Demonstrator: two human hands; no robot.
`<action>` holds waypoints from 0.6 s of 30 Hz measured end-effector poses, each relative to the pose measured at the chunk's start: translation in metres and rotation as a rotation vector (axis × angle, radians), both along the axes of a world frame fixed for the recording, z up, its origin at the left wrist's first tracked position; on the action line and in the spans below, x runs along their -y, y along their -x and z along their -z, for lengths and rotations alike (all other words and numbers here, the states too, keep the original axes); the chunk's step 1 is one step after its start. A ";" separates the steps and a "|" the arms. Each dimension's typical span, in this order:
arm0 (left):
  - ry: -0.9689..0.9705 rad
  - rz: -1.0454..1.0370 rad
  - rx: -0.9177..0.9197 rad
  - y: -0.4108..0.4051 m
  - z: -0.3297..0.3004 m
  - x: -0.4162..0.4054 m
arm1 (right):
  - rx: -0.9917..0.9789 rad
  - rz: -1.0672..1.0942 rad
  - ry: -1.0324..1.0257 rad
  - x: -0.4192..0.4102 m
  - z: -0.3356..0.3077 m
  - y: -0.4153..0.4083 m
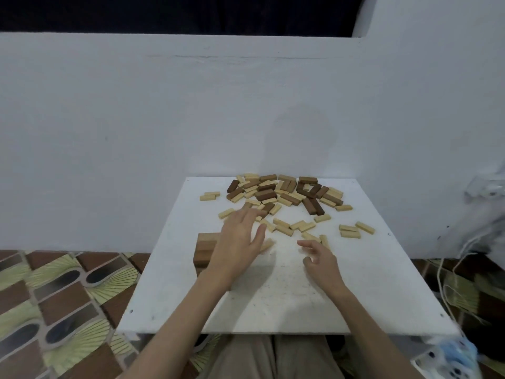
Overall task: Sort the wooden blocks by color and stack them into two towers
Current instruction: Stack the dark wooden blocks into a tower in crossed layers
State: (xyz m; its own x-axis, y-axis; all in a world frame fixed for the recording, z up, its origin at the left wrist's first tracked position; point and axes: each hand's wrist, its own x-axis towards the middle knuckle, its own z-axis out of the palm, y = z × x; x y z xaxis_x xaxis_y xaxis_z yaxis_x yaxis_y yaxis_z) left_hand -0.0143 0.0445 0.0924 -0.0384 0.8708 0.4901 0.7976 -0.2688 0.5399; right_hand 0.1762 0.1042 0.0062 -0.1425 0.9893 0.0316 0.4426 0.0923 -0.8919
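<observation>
While both hands hover low over the white board, nothing is actually held.
Left hand: left hand flat, fingers spread straight, reaching toward the near edge of the pile; holds nothing, looks set to rake or pick a block.
Right hand: right hand loosely curled, fingers apart, empty; sits just beside a couple of light blocks, likely next grab.
Dark tower: dark tower started at left of the board, partly hidden behind the left wrist; kept to the side so the sorting area stays free, I'd guess.
Mixed pile: mixed pile of dark and light blocks at the far edge by the wall, unsorted.
Light strays: scattered between pile and hands; no light tower visible yet.
Progress: early, most blocks unsorted.
Writing: none readable on blocks or board.
</observation>
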 end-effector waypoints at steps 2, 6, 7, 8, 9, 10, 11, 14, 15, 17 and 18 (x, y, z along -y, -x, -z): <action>0.047 0.036 -0.012 -0.017 0.008 -0.011 | 0.026 0.033 -0.001 -0.008 -0.001 -0.013; 0.179 0.070 -0.045 -0.042 0.036 -0.035 | 0.070 0.062 -0.024 -0.027 0.005 -0.032; 0.212 0.078 -0.054 -0.047 0.043 -0.043 | 0.071 0.068 -0.019 -0.033 0.007 -0.037; 0.239 0.087 -0.069 -0.049 0.051 -0.047 | 0.078 0.074 -0.012 -0.036 0.009 -0.039; 0.269 0.092 -0.080 -0.053 0.057 -0.056 | 0.081 0.084 -0.005 -0.044 0.011 -0.042; 0.299 0.092 -0.090 -0.055 0.063 -0.063 | 0.087 0.088 -0.002 -0.050 0.012 -0.044; 0.333 0.083 -0.097 -0.058 0.067 -0.073 | 0.088 0.091 -0.001 -0.058 0.013 -0.046; 0.407 0.029 -0.079 -0.061 0.076 -0.103 | 0.123 0.080 0.007 -0.079 0.014 -0.048; 0.417 -0.003 -0.074 -0.062 0.077 -0.115 | 0.131 0.074 0.013 -0.089 0.015 -0.048; 0.427 -0.080 -0.081 -0.062 0.079 -0.138 | 0.149 0.064 0.019 -0.106 0.013 -0.046; 0.427 -0.124 -0.083 -0.060 0.079 -0.147 | 0.161 0.060 0.015 -0.114 0.012 -0.044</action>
State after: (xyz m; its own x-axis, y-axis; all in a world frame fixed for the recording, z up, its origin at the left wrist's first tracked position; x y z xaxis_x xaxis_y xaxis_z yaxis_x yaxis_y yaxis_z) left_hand 0.0461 0.1914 0.0135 -0.1307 0.9870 0.0939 0.8553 0.0643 0.5141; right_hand 0.2206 0.2179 -0.0062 -0.0847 0.9964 -0.0019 0.5843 0.0481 -0.8101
